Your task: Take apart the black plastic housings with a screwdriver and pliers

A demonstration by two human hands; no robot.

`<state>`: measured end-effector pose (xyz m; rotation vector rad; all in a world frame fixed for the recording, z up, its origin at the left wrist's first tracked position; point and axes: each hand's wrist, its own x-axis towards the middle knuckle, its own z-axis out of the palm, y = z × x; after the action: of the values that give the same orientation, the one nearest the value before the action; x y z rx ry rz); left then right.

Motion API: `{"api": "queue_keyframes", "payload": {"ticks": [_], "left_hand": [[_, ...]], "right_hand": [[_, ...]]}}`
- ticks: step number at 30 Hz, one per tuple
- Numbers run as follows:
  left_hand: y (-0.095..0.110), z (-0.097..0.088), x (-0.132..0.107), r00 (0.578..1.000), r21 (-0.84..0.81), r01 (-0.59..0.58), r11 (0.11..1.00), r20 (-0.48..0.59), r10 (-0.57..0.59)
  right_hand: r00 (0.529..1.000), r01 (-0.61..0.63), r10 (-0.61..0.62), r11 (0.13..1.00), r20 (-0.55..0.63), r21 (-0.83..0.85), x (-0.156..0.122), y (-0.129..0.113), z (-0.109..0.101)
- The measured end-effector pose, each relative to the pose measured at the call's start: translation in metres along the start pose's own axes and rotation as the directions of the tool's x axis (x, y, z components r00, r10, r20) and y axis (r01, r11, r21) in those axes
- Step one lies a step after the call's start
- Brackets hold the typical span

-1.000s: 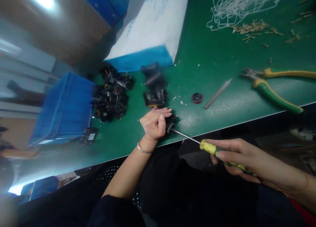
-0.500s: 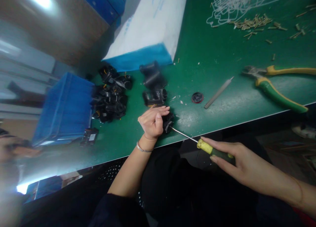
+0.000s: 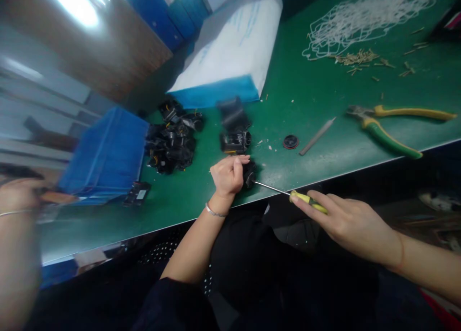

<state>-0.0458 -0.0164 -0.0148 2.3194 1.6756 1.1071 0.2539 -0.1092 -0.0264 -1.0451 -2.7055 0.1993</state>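
Note:
My left hand [image 3: 227, 173] is closed on a small black plastic part [image 3: 249, 174] at the near edge of the green table, and covers much of it. In my right hand [image 3: 347, 220] is a screwdriver with a yellow and dark green handle [image 3: 308, 201]. Its metal shaft [image 3: 272, 187] points left, with the tip at the black part's right side. Just beyond my left hand lies another black part with a round end [image 3: 236, 142]. Behind that stands a blurred black piece [image 3: 233, 113]. A round black disc with a reddish rim [image 3: 290, 141] lies to the right.
Cutting pliers [image 3: 382, 122] and a grey pointed stick [image 3: 317, 136] lie on the right. Brass-coloured screws [image 3: 358, 57] and tangled white cord [image 3: 360, 24] are farther back. A blue bin [image 3: 104, 153], piled black parts [image 3: 173, 144] and a white-blue box [image 3: 230, 53] stand left. Another person's hand [image 3: 19, 196] appears at far left.
The view has shifted, so the table's things sit differently in the picture. My right hand's grip on the screwdriver handle has turned, with the fingers now over it. My left hand still holds the black part.

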Motion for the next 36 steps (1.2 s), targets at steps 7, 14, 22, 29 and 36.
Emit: {"api": "queue_keyframes", "payload": {"ticks": [7,14,22,29,36], "left_hand": [[-0.004,0.002,-0.005,0.998,0.005,-0.031,0.999,-0.051,0.032],[-0.004,0.002,-0.005,0.997,0.013,-0.048,0.999,-0.053,0.048],[-0.004,0.001,-0.005,0.998,0.017,-0.063,0.998,-0.031,0.063],[-0.004,0.0,-0.003,0.998,0.003,-0.05,0.999,-0.025,0.051],[0.0,0.0,-0.002,1.0,0.062,0.019,0.998,-0.026,-0.018]], "right_hand": [[0.941,-0.33,0.252,0.552,0.225,0.765,0.008,0.005,-0.017],[0.772,-0.444,0.174,-0.541,0.612,0.714,0.003,0.011,-0.017],[0.758,-0.548,0.042,-0.498,0.65,0.672,0.02,0.015,-0.031],[0.923,-0.384,0.206,0.455,0.325,0.803,0.018,0.005,-0.025],[0.992,0.088,-0.09,0.996,-0.093,-0.025,0.004,0.018,-0.009]]}}
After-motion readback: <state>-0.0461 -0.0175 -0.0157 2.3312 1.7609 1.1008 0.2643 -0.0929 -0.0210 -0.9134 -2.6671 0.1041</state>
